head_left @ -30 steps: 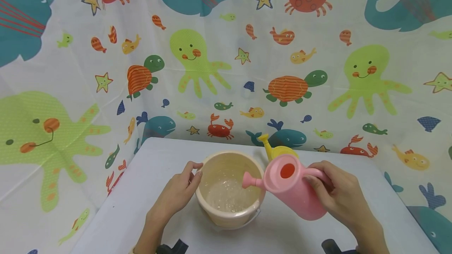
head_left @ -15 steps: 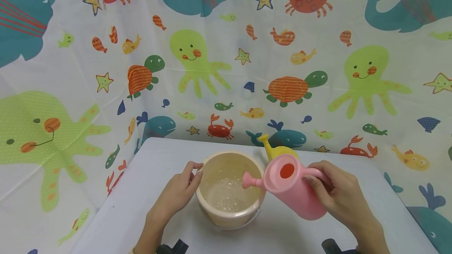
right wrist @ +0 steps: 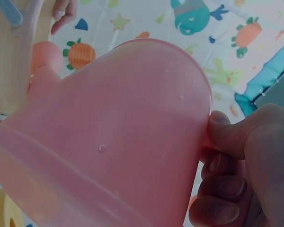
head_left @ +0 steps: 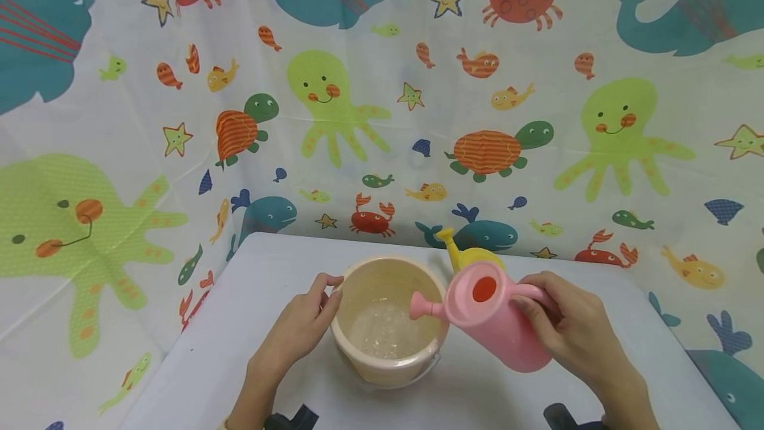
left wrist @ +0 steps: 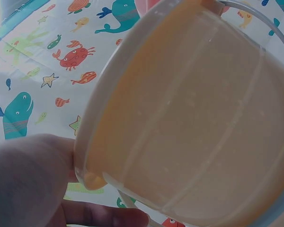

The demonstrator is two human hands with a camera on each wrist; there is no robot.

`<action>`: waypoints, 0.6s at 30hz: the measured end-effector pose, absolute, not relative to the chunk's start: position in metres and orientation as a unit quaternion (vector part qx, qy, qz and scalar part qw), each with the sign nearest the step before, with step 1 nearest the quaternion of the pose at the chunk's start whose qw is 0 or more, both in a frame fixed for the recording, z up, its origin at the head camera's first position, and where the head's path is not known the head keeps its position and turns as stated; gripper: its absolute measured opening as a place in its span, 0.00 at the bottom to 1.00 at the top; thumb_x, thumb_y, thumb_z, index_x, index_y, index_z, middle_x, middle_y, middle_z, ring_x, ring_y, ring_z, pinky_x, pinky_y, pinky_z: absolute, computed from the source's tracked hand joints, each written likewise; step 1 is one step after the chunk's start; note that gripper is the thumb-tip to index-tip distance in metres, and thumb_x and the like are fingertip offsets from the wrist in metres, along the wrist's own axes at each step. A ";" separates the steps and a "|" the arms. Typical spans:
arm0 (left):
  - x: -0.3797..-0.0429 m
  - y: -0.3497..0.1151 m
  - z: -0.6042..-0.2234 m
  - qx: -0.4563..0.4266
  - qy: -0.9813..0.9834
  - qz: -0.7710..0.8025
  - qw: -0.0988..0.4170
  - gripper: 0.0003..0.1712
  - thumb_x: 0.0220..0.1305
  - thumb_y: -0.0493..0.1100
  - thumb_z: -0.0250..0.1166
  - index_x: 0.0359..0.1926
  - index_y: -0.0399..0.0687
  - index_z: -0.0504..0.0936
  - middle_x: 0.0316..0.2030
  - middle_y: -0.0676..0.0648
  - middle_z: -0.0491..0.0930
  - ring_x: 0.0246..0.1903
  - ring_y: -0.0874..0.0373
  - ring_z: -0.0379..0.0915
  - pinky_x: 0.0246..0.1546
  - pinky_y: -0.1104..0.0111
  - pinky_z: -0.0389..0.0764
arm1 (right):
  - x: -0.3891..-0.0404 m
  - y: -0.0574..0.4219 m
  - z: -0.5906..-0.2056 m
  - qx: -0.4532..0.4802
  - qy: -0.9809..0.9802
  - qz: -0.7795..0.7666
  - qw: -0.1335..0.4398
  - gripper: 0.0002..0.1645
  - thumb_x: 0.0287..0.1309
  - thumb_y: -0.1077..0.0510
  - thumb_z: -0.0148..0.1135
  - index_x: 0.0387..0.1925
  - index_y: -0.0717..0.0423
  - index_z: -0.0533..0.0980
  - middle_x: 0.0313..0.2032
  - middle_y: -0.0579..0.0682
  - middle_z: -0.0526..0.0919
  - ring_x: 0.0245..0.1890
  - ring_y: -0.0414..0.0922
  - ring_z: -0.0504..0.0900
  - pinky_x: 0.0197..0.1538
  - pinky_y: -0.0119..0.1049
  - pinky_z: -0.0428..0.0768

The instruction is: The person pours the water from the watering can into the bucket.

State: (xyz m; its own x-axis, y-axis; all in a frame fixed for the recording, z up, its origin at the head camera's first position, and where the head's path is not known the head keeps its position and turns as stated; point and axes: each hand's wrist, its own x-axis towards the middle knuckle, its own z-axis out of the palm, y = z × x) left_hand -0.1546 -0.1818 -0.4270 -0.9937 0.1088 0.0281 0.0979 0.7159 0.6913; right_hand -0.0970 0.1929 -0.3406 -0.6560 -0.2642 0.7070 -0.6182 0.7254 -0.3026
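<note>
A cream bucket stands on the white table with bubbly water inside. At its left rim my left hand holds on with thumb and fingers; the left wrist view shows the bucket's outer wall close up. My right hand grips the handle of a pink watering can, tilted to the left. Its sprinkler head hangs over the bucket's right side. In the right wrist view, droplets cling to the pink can, and curled fingers show at its handle.
A yellow watering can stands behind the pink one, partly hidden by it. The bucket's handle hangs down at the front. A sheet printed with sea animals hangs behind and around the white table.
Both hands, the bucket and the pink watering can stay almost still. The ripples and bubbles on the water in the bucket shift from frame to frame.
</note>
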 end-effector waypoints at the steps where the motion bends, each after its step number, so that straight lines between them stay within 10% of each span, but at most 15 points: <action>1: -0.155 -0.182 -0.427 0.056 0.926 0.372 0.007 0.20 0.75 0.54 0.54 0.64 0.61 0.70 0.25 0.54 0.75 0.24 0.60 0.70 0.24 0.70 0.73 | -0.097 0.193 -0.341 0.254 -0.869 0.270 0.328 0.27 0.34 0.74 0.77 0.41 0.58 0.79 0.31 0.44 0.82 0.27 0.31 0.77 0.36 0.15 0.77; 18: -0.153 -0.182 -0.427 0.065 0.927 0.369 0.000 0.20 0.75 0.55 0.54 0.63 0.60 0.71 0.25 0.54 0.75 0.23 0.61 0.69 0.23 0.71 0.73 | -0.097 0.194 -0.341 0.252 -0.872 0.258 0.331 0.29 0.33 0.72 0.79 0.42 0.55 0.80 0.31 0.42 0.83 0.27 0.31 0.76 0.37 0.15 0.76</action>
State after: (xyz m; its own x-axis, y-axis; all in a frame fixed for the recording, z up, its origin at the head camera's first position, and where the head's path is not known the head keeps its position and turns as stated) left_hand -0.1534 -0.1818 -0.4266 -0.9917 0.1198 0.0473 0.1196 0.7196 0.6840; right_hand -0.0973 0.1938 -0.3407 -0.6543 -0.2694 0.7066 -0.6104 0.7398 -0.2831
